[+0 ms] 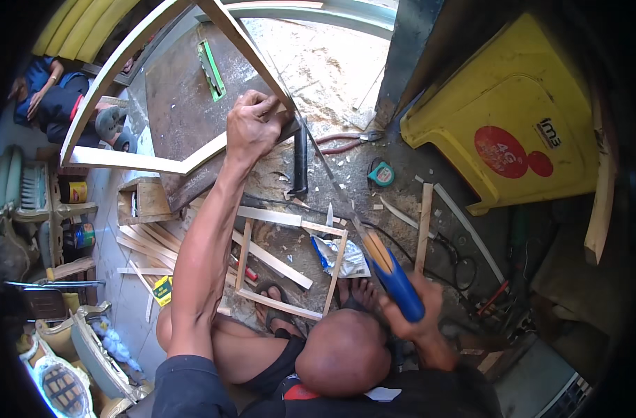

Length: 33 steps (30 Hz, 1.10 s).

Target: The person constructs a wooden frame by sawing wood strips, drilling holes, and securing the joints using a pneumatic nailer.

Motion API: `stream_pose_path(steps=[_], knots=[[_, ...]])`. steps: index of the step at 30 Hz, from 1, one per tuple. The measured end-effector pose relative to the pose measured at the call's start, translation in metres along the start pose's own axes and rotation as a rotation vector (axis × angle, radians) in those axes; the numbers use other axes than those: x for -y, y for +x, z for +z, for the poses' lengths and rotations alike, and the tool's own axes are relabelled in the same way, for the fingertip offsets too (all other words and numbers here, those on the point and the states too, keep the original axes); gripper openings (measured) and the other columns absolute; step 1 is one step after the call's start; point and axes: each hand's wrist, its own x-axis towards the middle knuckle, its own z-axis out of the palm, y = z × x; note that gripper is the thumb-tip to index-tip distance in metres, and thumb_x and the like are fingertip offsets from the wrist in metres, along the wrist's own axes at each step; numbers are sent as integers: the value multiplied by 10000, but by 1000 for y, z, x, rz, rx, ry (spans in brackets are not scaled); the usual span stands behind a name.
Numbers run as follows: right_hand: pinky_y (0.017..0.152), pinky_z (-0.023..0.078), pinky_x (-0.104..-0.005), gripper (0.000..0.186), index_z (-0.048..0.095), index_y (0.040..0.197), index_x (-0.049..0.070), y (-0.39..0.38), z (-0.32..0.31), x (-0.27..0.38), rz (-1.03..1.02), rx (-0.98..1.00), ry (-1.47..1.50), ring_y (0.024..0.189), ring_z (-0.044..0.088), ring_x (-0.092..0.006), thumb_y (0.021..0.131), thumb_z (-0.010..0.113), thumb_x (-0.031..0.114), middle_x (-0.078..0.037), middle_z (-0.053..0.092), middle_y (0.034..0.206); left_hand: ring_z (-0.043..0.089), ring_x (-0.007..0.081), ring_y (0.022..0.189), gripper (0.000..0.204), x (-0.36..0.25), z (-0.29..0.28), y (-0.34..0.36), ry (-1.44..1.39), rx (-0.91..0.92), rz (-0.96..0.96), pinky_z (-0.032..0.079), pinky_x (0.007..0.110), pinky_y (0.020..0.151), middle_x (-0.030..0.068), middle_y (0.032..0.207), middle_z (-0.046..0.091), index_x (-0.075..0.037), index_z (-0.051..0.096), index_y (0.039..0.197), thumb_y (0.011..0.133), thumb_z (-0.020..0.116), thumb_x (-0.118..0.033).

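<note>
Your big frame (247,56) stands out over the counter (175,104), ahead and to your left, its near end at the counter's edge; your hand hides whether the two touch there. Judging by its slim pale bars, it should be light and fairly stiff, dry rather than slippery, and weakest at the joints. Hold it as you do, close to the blade, so the bar doesn't chatter. The fingers of your left hand (252,129) are curled tight round that end. The saw (379,252) should be light, its thin blade springy; take it by the blue handle, which your right hand (421,306) grips. The blade lies right beside the frame's end, but you can't tell whether it has bitten in.

Counting down by size: one yellow stool (457,111) at your right, one counter, two frames including the small frame (336,272) by your feet, one saw, one silver-and-blue packet (347,259), one pair of pliers (346,143), one tape measure (382,173). The loose sticks (279,266) overlap too much to count.
</note>
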Motion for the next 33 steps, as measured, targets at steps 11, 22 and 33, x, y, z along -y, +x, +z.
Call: stream_pose_path(steps=[11,22,33], knots=[[504,512,-317,173,662,911,4,-14,-5,5,-47,-53,22,543,674,-174,756,725,48,-85,648,644,636,260,831,312,-6,2,-2,26,-6,-12,527,393,784,97,859,667,-39,802,1013,748,832,-201],[521,535,-342,165,664,871,17,-1,-1,5,-68,-45,-45,529,678,-225,743,755,66,-100,669,676,630,228,801,281,-5,0,-2,43,12,-12,518,379,728,78,833,640,-73,802,1033,771,812,-175],[534,548,-322,148,656,876,-10,1,-5,11,-10,-41,-7,586,722,-205,757,717,53,-113,676,654,552,221,761,297,-4,8,-2,27,8,-30,494,392,715,56,766,557,-79,811,1038,771,819,-210]])
